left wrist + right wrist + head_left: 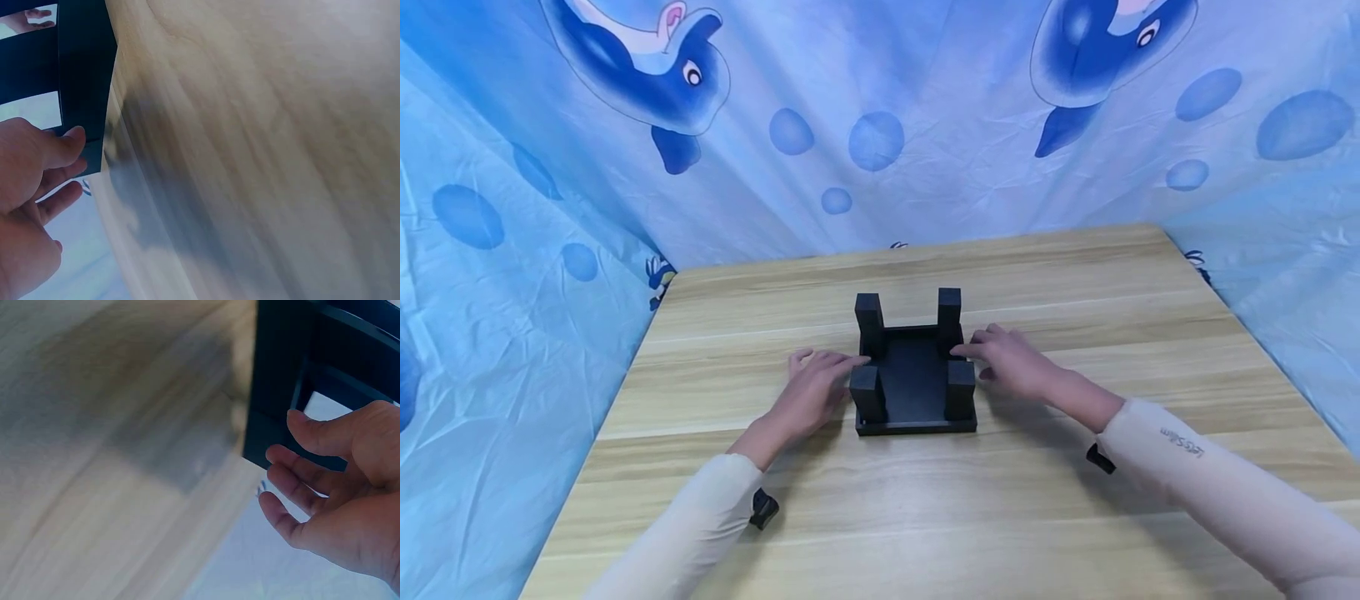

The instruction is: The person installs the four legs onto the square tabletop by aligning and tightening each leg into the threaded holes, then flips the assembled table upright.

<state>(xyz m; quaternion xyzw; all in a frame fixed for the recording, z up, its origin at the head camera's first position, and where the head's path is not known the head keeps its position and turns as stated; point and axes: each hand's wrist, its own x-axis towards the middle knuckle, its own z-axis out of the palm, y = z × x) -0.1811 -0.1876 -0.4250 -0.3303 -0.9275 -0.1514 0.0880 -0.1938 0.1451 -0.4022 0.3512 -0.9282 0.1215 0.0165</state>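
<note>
A black rectangular tray-like piece [914, 385] with an upright square post at each corner stands on the wooden table. At its left side is my left hand [815, 393], one fingertip at the rim between the two left posts. My right hand [1017, 363] mirrors it on the other side, a fingertip by the far right post. In the left wrist view, the thumb and one finger of the left hand [31, 169] lie against the dark side wall. The right wrist view has the right hand [350, 487] at the wall, other fingers spread loosely. Firm contact is hard to judge.
The light wood-grain table [917, 533] extends around the piece on all sides. Behind and beside it hangs a blue curtain [880, 75] printed with dolphins and bubbles. Black wrist devices [763, 508] show beneath the pale sleeves.
</note>
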